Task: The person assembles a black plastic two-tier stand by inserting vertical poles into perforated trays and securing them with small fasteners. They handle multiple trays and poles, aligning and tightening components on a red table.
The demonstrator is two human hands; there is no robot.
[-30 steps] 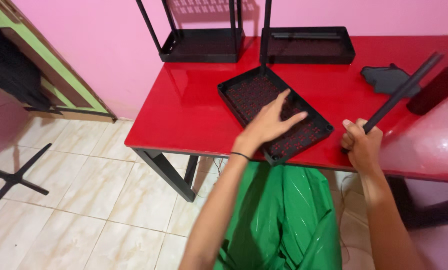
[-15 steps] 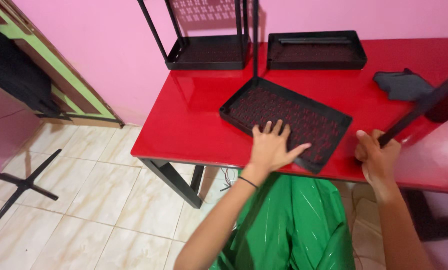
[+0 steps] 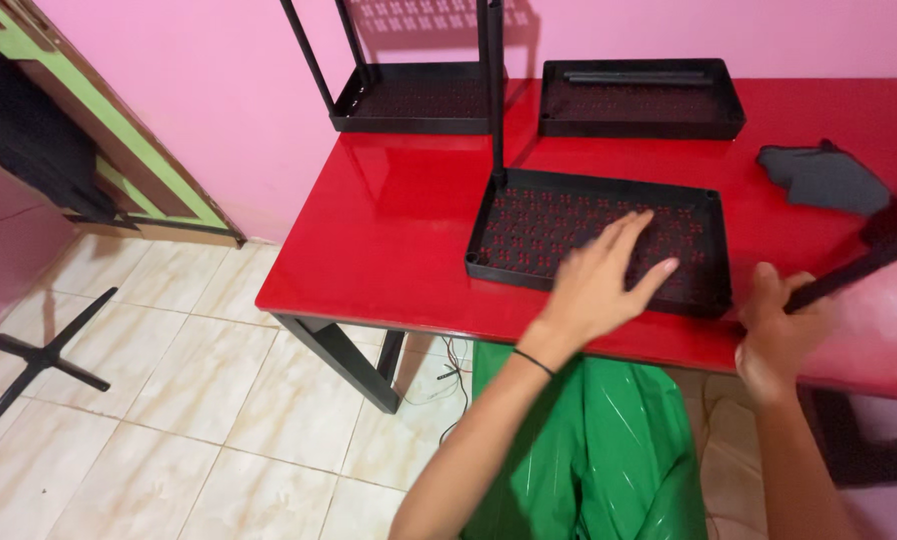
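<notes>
- Glossy red rectangular table (image 3: 399, 220) against a pink wall (image 3: 169, 90).
- 2 black perforated trays at the back: one (image 3: 414, 100) with upright rods, one (image 3: 639, 100) without.
- Dark grey cloth (image 3: 824, 178) lying nearby.
- Beige tiled floor (image 3: 169, 400).

Left hand (image 3: 604, 280): palm down, fingers spread and extended forward, slightly motion-blurred. Thin dark band round left wrist (image 3: 535, 361). Left forearm bare, running up from lower centre of view, angled right toward hand.

Right hand (image 3: 777, 335): closed in fist, thumb side up, fingers wrapped tight in grip, knuckles toward camera. Right forearm bare, rising near-vertical from lower right edge of view. Hands near each other, not touching, right set lower than left.
</notes>
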